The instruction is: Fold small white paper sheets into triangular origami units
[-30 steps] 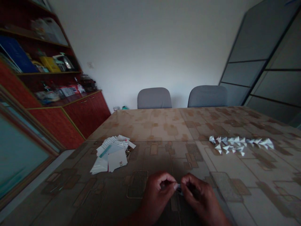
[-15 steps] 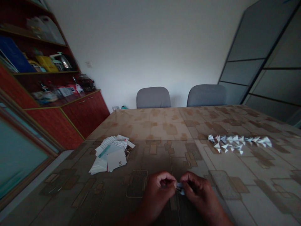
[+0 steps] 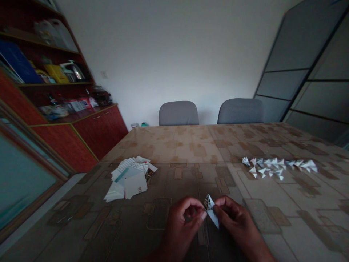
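Now the paper (image 3: 211, 211) shows far more than it did half a second ago: then only a small pale scrap peeked out between the fingertips, while at this moment it stands up as a folded, pointed piece, one tip above the knuckles and a longer tip slanting down toward the right. It sits low over the near edge of the table (image 3: 191, 145), between the two hands. The left hand (image 3: 182, 222) pinches its left edge with thumb and forefinger, the other fingers curled in. The right hand (image 3: 236, 223) grips the right side, thumb on the paper's face. Both hands sit much where they were, the thumbs a little wider apart.

Nothing else has shifted. The heap of paper slips (image 3: 128, 178) lies on the table well to the left of the hands, and the row of small folded white pieces (image 3: 278, 166) lies far off to the right, farther back. Two grey chairs (image 3: 179, 113) stand at the far edge of the table, and a red cabinet (image 3: 81, 134) with cluttered shelves fills the left wall
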Demonstrator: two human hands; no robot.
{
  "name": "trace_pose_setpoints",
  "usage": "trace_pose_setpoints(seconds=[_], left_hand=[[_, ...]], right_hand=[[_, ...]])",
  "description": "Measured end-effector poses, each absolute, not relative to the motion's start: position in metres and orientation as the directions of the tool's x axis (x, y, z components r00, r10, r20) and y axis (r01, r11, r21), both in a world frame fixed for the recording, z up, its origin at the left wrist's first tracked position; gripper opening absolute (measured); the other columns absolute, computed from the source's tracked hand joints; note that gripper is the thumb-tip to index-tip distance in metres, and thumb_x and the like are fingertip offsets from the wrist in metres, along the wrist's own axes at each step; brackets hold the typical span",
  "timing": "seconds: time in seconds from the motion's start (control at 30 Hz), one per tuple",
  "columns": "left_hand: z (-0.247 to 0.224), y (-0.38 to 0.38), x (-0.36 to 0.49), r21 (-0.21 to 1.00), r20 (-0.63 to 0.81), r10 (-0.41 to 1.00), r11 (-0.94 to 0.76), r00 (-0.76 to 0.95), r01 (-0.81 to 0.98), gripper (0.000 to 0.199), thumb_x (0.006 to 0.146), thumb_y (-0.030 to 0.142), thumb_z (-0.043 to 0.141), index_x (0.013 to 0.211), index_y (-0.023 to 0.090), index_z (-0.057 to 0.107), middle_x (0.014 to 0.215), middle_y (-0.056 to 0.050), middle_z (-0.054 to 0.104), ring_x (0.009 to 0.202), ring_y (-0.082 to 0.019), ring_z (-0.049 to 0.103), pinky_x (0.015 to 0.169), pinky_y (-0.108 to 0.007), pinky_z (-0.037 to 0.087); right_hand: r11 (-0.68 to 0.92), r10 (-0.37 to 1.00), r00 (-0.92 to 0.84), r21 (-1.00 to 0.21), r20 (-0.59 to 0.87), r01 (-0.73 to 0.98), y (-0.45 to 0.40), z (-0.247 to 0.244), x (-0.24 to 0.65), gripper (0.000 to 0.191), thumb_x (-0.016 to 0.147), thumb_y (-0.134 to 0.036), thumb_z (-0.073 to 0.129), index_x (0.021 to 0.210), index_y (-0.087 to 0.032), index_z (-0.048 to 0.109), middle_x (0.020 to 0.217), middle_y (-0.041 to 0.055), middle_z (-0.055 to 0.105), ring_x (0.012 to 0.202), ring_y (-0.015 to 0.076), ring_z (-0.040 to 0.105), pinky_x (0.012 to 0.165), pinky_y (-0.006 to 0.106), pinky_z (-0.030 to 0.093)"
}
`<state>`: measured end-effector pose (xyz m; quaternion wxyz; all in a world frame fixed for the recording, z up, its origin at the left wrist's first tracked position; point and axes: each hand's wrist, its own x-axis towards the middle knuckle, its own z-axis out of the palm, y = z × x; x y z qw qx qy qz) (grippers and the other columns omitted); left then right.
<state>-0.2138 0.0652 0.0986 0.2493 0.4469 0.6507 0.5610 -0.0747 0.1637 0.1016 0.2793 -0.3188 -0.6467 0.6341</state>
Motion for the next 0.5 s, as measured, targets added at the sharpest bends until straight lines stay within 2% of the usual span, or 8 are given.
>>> trace_pose_setpoints(seconds=[0.13, 0.23, 0.33, 0.43, 0.5], left_hand=[[0.0938, 0.0660, -0.2093, 0.973, 0.148, 0.860, -0.036, -0.489, 0.230, 0.007, 0.073, 0.022, 0.065, 0.079, 0.017, 0.067, 0.071, -0.002, 0.066, 0.068, -0.016, 0.059, 0.064, -0.023, 0.045], [0.0938, 0.0671, -0.2088, 0.984, 0.112, 0.860, -0.025, -0.498, 0.178, 0.007, 0.072, 0.021, 0.064, 0.077, 0.017, 0.067, 0.071, -0.003, 0.068, 0.066, -0.017, 0.061, 0.062, -0.023, 0.046], [0.0969, 0.0665, -0.2086, 0.978, 0.122, 0.846, -0.013, -0.520, 0.209, 0.006, 0.072, 0.021, 0.063, 0.072, 0.017, 0.068, 0.068, -0.003, 0.069, 0.065, -0.017, 0.062, 0.061, -0.023, 0.047], [0.0986, 0.0650, -0.2083, 0.956, 0.164, 0.841, -0.007, -0.515, 0.292, 0.007, 0.073, 0.018, 0.063, 0.070, 0.017, 0.069, 0.067, -0.003, 0.069, 0.065, -0.017, 0.063, 0.062, -0.022, 0.047], [0.0974, 0.0642, -0.2085, 0.931, 0.195, 0.852, -0.006, -0.485, 0.364, 0.009, 0.073, 0.014, 0.061, 0.069, 0.018, 0.069, 0.067, -0.002, 0.069, 0.064, -0.017, 0.063, 0.062, -0.022, 0.046]], right_hand=[[-0.052, 0.712, -0.701, -0.999, -0.043, 0.008, 0.1595, 0.1018, -0.0754, 0.045, 0.070, -0.062, 0.070, 0.067, -0.019, 0.060, 0.058, -0.0022, 0.059, 0.053, 0.0130, 0.054, 0.054, 0.023, 0.044], [-0.021, 0.684, -0.729, -1.000, -0.026, 0.016, 0.1583, 0.0997, -0.0743, 0.039, 0.075, -0.057, 0.069, 0.069, -0.019, 0.061, 0.062, -0.0015, 0.061, 0.059, 0.0145, 0.058, 0.059, 0.024, 0.047], [0.056, 0.671, -0.741, -0.998, 0.026, 0.015, 0.1590, 0.0966, -0.0718, 0.028, 0.081, -0.047, 0.065, 0.074, -0.020, 0.062, 0.067, -0.0007, 0.064, 0.065, 0.0163, 0.062, 0.062, 0.025, 0.050], [0.315, 0.705, -0.677, -0.949, 0.211, 0.032, 0.1594, 0.0971, -0.0680, 0.011, 0.084, -0.032, 0.063, 0.090, -0.022, 0.063, 0.081, 0.0019, 0.068, 0.076, 0.0187, 0.065, 0.069, 0.027, 0.052], [0.549, 0.657, -0.653, -0.833, 0.377, 0.071, 0.1590, 0.1002, -0.0656, 0.017, 0.083, -0.022, 0.063, 0.100, -0.023, 0.063, 0.091, 0.0039, 0.068, 0.085, 0.0205, 0.065, 0.075, 0.030, 0.051]])
